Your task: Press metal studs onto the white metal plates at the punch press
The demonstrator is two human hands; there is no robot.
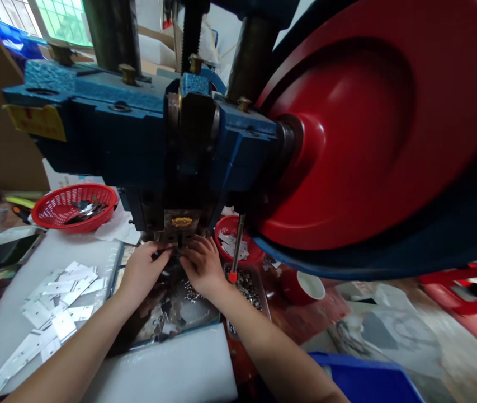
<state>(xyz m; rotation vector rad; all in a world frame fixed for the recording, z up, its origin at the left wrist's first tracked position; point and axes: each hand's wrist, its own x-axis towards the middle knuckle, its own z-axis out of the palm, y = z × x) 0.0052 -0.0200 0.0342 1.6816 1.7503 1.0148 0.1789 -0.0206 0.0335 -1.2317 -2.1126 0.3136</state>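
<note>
Both my hands reach under the head of a blue press machine (146, 140). My left hand (141, 271) and my right hand (202, 266) meet at the die area below the ram (182, 224), fingers pinched together around a small metal part that I cannot make out. A tray (204, 316) with small metal pieces lies right beneath my hands. A large red flywheel (368, 123) fills the right side, close above my right forearm.
Flat shiny metal plates (53, 308) lie scattered on a white surface at left. A red basket (74, 206) holds dark parts at back left; another red bowl (232, 243) sits behind my right hand. A red-tipped lever (235, 257), a red cup (305, 286) and a blue bin (368, 380) are at right.
</note>
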